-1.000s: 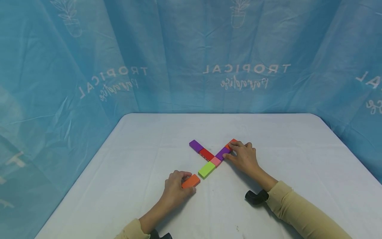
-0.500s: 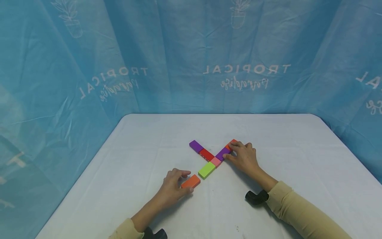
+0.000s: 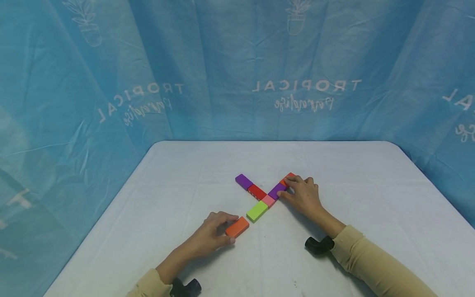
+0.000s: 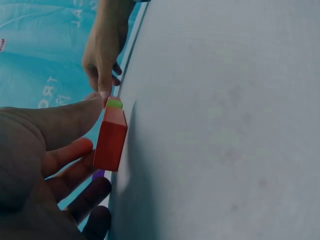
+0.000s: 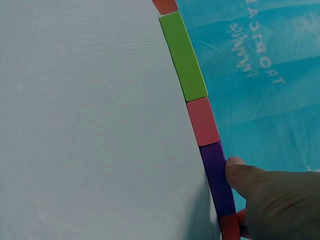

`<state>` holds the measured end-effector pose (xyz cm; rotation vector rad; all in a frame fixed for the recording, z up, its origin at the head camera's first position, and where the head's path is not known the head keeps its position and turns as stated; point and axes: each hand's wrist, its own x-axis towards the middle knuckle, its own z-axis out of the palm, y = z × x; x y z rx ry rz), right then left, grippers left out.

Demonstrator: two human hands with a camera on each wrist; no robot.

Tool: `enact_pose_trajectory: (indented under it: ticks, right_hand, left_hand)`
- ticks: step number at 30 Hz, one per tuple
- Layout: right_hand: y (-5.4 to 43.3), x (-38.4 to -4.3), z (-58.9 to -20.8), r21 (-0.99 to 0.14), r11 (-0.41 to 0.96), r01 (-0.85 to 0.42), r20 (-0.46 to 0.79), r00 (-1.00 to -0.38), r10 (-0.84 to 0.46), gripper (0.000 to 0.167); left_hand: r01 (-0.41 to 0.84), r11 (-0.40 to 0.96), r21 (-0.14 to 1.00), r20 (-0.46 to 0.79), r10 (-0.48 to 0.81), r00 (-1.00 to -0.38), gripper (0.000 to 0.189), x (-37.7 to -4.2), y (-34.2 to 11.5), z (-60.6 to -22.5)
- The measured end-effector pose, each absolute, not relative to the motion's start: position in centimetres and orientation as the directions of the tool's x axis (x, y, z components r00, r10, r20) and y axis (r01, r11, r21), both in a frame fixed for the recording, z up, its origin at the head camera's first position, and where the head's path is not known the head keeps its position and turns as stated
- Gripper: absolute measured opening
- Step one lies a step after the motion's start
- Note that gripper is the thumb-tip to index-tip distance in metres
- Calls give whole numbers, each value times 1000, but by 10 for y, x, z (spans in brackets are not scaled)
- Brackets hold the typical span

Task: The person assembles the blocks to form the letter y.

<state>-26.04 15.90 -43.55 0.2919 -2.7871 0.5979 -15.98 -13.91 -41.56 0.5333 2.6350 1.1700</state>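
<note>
An orange block point(image 3: 237, 227) lies on the white table, just short of the lime green block point(image 3: 257, 211). My left hand point(image 3: 209, 235) has its thumb and index finger spread on either side of it, with space showing between hand and block. In a slanting row beyond the green one come a small pink block point(image 3: 268, 201), a purple block point(image 3: 276, 191) and an orange-red block point(image 3: 290, 176). At that far end my right hand point(image 3: 304, 196) pinches the purple block, thumb on its side, index fingertip where it meets the orange-red one.
A red block point(image 3: 257, 192) with white marks and a second purple block point(image 3: 243, 181) branch off left from the pink one. Black curved pieces stick out by both sleeves point(image 3: 382, 260). A blue printed curtain point(image 3: 237, 111) surrounds the table point(image 3: 334, 161).
My left hand has let go of the orange block; its thumb and fingers have spread and drawn back to the left. The block and my right hand stay in place.
</note>
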Motion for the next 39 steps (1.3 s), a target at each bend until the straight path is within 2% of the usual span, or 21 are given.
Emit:
enact_pose_trajectory:
  ticks: [8,21,29,39]
  right_hand:
    - [158,-260,-435,-376,894,-243,292,-947,-134,62]
    - [158,-260,-435,-379,894,-238,293,-947,-128,62]
    - [158,-259,-434,-385,894,-229,279,-952,-123,62]
    - [158,-259,-433,-382,894,-233,285,-950,-126,62]
  left_hand:
    - [273,605,748,-38,449,-893,52,-161,-144,-416]
    - [311,653,691,16,416,-909,50,-160,-139,-423]
    - [294,651,700,32,382,-924,48,-159,-131,-425]
    - [237,666,707,-11,345,-938,48,-158,-122,-423]
